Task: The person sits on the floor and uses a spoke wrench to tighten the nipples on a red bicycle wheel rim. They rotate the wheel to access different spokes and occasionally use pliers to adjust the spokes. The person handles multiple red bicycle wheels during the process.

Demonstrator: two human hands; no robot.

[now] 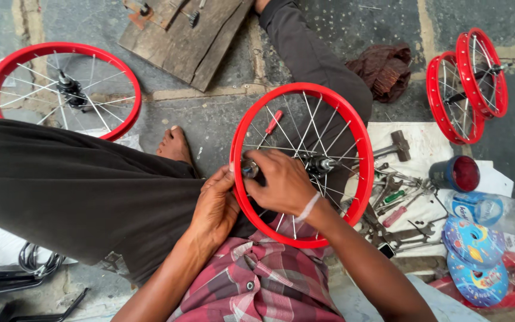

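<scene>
A red bicycle wheel rim (pixel 362 140) with silver spokes and a dark hub (pixel 319 164) rests on my lap. My left hand (pixel 216 206) grips the rim's left edge from outside. Reaching through the spokes, my right hand (pixel 281 182) is closed on a small metal tool (pixel 249 169) pressed at the inside of the rim. A red-handled screwdriver (pixel 272 123) lies on the ground behind the spokes.
Another red wheel (pixel 61 89) lies at left, two more (pixel 466 86) stand at right. A white cloth (pixel 427 149) holds a hammer (pixel 396 146), wrenches and pliers. A wooden board (pixel 189 36), brown rag (pixel 384 68), plastic bottle (pixel 496 211) and red-capped jar (pixel 455 173) surround me.
</scene>
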